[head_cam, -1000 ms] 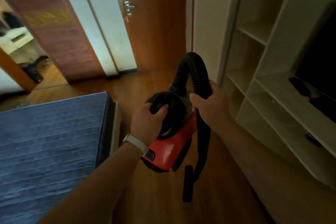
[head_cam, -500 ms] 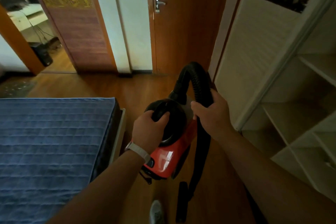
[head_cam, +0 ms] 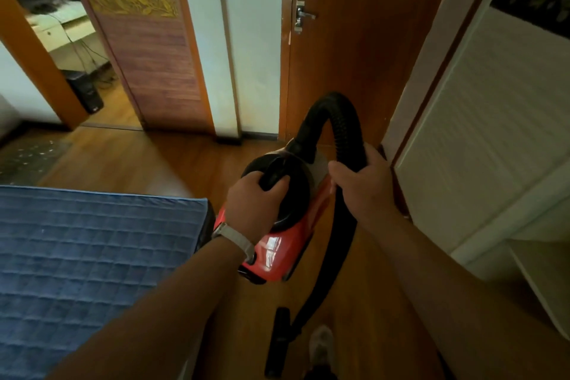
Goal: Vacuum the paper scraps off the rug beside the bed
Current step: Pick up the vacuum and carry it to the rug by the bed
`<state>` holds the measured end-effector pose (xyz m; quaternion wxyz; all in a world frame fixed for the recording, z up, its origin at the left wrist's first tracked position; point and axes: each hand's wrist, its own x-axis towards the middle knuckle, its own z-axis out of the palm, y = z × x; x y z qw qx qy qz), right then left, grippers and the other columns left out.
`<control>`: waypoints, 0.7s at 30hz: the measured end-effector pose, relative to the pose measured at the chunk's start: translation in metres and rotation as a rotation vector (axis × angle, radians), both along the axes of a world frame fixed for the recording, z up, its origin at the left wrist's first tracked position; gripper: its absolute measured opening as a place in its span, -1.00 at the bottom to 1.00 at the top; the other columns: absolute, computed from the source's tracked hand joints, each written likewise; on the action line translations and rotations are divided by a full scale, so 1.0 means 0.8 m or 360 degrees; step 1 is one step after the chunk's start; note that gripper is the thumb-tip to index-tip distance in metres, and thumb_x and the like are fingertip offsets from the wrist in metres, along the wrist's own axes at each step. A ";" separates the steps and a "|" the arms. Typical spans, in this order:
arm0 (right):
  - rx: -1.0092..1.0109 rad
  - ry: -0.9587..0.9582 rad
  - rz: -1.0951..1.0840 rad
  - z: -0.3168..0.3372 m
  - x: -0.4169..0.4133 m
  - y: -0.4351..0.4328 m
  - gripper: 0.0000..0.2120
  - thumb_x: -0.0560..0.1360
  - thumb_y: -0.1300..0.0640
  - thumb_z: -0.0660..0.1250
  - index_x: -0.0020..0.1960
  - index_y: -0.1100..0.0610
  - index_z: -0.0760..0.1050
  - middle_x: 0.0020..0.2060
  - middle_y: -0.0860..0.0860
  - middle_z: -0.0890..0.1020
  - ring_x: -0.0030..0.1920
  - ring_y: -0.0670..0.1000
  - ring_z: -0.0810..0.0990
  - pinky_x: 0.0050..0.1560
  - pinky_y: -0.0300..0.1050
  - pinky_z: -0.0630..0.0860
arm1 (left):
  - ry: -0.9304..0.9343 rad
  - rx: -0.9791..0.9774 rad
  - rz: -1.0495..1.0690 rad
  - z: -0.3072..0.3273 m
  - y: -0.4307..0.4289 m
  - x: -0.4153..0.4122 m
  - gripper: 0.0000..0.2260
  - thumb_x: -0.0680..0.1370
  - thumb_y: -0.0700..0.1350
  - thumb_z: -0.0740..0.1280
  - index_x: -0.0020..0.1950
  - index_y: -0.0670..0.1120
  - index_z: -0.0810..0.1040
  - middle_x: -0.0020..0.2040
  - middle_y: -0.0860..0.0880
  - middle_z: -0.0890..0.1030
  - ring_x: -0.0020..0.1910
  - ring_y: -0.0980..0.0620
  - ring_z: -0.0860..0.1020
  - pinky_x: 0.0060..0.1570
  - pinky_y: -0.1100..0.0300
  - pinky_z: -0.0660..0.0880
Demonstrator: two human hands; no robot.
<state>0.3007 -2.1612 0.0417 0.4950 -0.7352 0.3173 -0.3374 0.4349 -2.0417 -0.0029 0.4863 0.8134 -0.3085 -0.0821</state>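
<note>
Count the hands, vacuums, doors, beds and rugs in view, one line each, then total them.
Hands: 2, the left hand on the vacuum's handle and the right hand round the hose
Vacuums: 1, the red vacuum
Doors: 2, the patterned door and the door with the lever
Beds: 1, the bed
Rugs: 1, the rug
Total: 7
</note>
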 end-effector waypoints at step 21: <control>0.0144 0.0008 0.0582 -0.012 0.429 -0.320 -0.86 0.44 0.19 0.42 -0.11 -0.01 0.50 -0.40 0.01 0.59 -0.41 -0.05 0.59 -0.34 -0.13 0.56 | 0.0016 0.0145 0.0664 -0.003 -0.271 0.354 -0.87 0.51 0.03 0.39 -0.18 0.01 0.58 -0.44 0.03 0.55 -0.48 0.14 0.51 -0.52 0.36 0.37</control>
